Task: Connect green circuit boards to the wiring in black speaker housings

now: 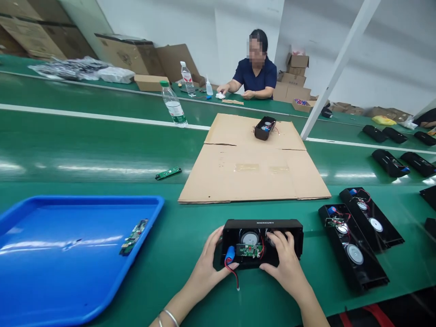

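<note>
A black speaker housing stands in front of me, its open side facing me. Inside it are a round speaker driver, a green circuit board and a blue cylindrical battery, whose red and black lead hangs over the front edge. My left hand grips the housing's left end, thumb at the lower edge near the battery. My right hand has its fingers reaching inside over the second driver and its thumb by the lower edge; the fingertips are partly hidden.
A blue tray at left holds a circuit board. Two open speaker housings lie at right. Beyond are a cardboard sheet bearing another housing, a loose board, a water bottle and a seated person.
</note>
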### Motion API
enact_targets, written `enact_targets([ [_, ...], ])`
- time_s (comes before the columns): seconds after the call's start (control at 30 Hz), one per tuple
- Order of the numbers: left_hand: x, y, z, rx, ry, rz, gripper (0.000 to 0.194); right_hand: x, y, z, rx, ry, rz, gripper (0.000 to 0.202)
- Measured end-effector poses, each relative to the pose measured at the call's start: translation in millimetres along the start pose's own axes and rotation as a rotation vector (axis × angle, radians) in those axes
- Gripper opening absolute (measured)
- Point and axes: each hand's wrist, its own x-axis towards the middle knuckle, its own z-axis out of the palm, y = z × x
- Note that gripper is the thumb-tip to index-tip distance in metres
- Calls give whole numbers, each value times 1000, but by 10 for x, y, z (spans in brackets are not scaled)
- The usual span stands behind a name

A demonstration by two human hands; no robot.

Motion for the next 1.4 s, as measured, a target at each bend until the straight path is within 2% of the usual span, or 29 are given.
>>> enact_targets([
  [0.1, 5, -87, -1, -8, -14, 28, 85, -4, 6, 2, 66, 38, 16, 67],
  [0.2, 13, -125, 4, 47, -13, 74, 85, 15, -14, 9, 103, 113, 33, 44],
  [0.27, 17, -98, 6, 96, -7, 98, 82, 31, -41, 10, 82, 128, 25, 26],
  [0.33, 19, -41, 4, 123, -9, 116, 77, 49, -78, 10, 26, 132, 5, 17],
  [0.5, 33, 45, 3, 143, -15, 155, 74, 91, -174, 12, -84, 181, -19, 25],
  [0.57, 47, 24, 13, 145, -8, 169, 74, 110, -206, -6, -59, 167, 4, 21],
  [0.7, 84, -21, 40, 140, 16, 184, 74, 173, -237, -103, 167, 115, 97, 7],
  [0.8, 84, 1, 48, 124, 43, 179, 73, 250, -209, -199, 408, 91, 180, 12],
  [0.9, 24, 55, 39, 101, 137, 152, 73, 326, -159, -282, 581, 54, 233, 15],
  [0.97, -51, 99, 26, 81, 227, 125, 60, 361, -137, -328, 632, 17, 247, 16],
  [1.03, -142, 155, 19, 44, 272, 94, 37, 382, -130, -367, 648, -27, 251, 17],
  [1.1, -231, 230, 31, -13, 237, 42, 19, 392, -132, -399, 645, -72, 253, 18],
  [1.2, -318, 359, 99, -125, 67, -82, 23, 398, -132, -423, 616, -106, 244, 17],
  [1.27, -330, 429, 172, -221, -60, -177, 19, 396, -124, -421, 583, -113, 230, 15],
  [1.4, -271, 498, 326, -461, -195, -343, 31, 379, -94, -391, 512, -112, 183, 10],
])
